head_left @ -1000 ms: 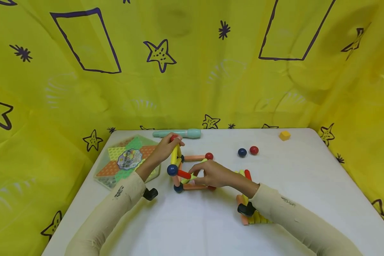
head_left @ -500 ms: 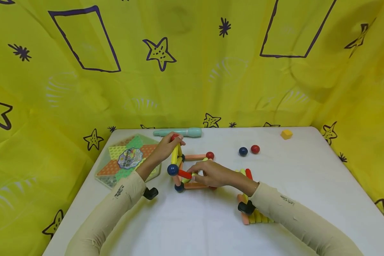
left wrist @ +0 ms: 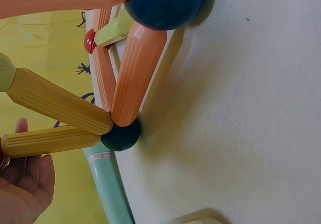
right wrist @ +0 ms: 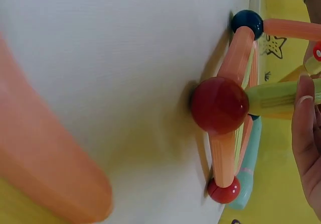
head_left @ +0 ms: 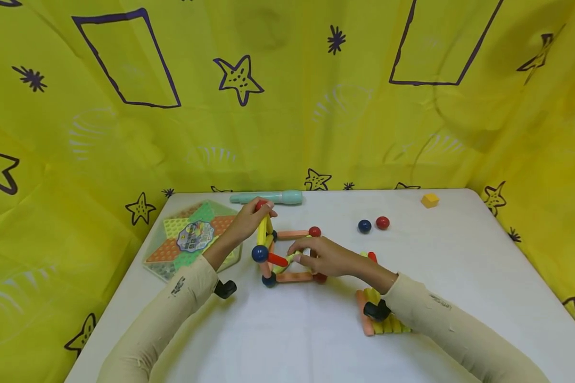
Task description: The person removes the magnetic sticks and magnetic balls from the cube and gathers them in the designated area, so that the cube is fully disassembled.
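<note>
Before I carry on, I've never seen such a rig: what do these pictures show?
No machine here, just a person's bare hands: the left hand holds the upper red ball of a rod-and-ball frame, and the right hand pinches a yellow-green rod. The wide picture is taken from the head, looking forward and down; the close ones from each wrist. On the white table lie more rods, a loose blue ball, a loose red ball, a yellow cube, a teal tube and a labelled case.

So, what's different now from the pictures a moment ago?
The right hand has shifted slightly right, away from the red stick; whether its grip changed is unclear. The left hand still holds the upper red ball; the loose blue ball stayed put.
</note>
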Demonstrator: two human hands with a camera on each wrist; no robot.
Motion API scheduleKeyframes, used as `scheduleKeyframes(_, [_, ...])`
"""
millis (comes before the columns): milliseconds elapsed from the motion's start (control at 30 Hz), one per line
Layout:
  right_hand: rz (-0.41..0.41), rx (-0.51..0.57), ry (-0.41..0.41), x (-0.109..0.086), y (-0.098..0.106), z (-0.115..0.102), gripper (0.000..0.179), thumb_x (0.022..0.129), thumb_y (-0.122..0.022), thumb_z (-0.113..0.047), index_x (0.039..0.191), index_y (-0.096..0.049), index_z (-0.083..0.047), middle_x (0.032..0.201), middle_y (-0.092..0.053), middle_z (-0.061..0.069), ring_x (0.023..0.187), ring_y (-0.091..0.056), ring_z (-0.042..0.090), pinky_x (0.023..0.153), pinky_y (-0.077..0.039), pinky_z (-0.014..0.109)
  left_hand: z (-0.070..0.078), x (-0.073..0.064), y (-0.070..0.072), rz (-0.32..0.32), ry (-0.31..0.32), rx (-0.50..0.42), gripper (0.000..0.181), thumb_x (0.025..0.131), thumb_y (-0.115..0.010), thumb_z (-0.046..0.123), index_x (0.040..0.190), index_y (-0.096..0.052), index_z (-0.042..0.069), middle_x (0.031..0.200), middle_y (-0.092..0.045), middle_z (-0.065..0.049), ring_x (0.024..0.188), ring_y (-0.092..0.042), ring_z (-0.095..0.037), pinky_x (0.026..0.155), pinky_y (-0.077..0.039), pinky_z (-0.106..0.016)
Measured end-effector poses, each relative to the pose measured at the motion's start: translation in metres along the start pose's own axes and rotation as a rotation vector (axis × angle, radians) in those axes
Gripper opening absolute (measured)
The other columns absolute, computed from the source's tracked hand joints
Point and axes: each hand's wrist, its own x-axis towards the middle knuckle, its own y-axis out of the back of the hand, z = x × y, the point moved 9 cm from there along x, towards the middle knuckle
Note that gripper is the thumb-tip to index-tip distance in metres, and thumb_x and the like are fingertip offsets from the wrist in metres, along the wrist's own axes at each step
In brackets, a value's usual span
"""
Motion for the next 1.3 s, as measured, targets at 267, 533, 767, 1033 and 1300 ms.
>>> scheduleKeyframes(267, [0.023, 0.021, -0.102, -0.023, 0.01, 0.024, 0.022, 0.098, -0.067, -0.023, 0.112, -0.062, -0.007, 0.094, -0.062, 0.006, 0.068, -0.055, 0.013, 0.06, -0.045, 0.022, -0.001, -0.002, 0.001, 0.002, 0.001, 0.011, 0.043, 0.107, -0.044, 0.041, 0.128, -0.053, 0.005, 0.119, -0.069, -0.017, 0.123, -0.056, -0.03, 0.11, -0.037, -0.051])
scheduleKeyframes(533, [-0.051, -0.052, -0.154, -0.036, 0.005, 0.034, 0.01, 0.093, -0.071, -0.012, 0.103, -0.069, -0.009, 0.089, -0.072, -0.005, 0.078, -0.059, 0.015, 0.071, -0.051, 0.023, -0.001, -0.002, 0.001, 0.003, 0.009, 0.004, 0.043, 0.107, -0.044, 0.042, 0.128, -0.053, 0.005, 0.12, -0.069, -0.018, 0.121, -0.057, -0.03, 0.108, -0.038, -0.05])
scheduleKeyframes(767, [-0.028, -0.111, -0.143, -0.036, 0.006, 0.031, 0.005, 0.094, -0.071, -0.014, 0.1, -0.069, -0.013, 0.086, -0.07, -0.003, 0.075, -0.058, 0.015, 0.067, -0.05, 0.023, 0.001, -0.001, 0.001, -0.003, -0.005, 0.011, 0.044, 0.107, -0.043, 0.044, 0.128, -0.053, 0.006, 0.12, -0.069, -0.017, 0.123, -0.056, -0.03, 0.109, -0.037, -0.05])
scheduleKeyframes(1033, [0.039, -0.144, -0.173, -0.037, 0.011, 0.031, 0.007, 0.095, -0.07, -0.018, 0.1, -0.065, -0.016, 0.082, -0.061, -0.009, 0.069, -0.053, 0.012, 0.062, -0.047, 0.022, -0.001, -0.001, 0.0, -0.003, -0.001, 0.001, 0.043, 0.107, -0.044, 0.043, 0.127, -0.054, 0.006, 0.12, -0.069, -0.018, 0.122, -0.056, -0.03, 0.11, -0.036, -0.051])
scheduleKeyframes(1300, [0.105, 0.019, -0.223, -0.045, 0.024, 0.035, 0.039, 0.1, -0.064, -0.02, 0.13, -0.045, -0.004, 0.101, -0.066, 0.014, 0.059, -0.053, 0.014, 0.057, -0.045, 0.025, 0.0, -0.001, 0.0, -0.008, -0.006, 0.002, 0.042, 0.106, -0.044, 0.043, 0.126, -0.054, 0.006, 0.122, -0.068, -0.02, 0.122, -0.056, -0.031, 0.109, -0.036, -0.051])
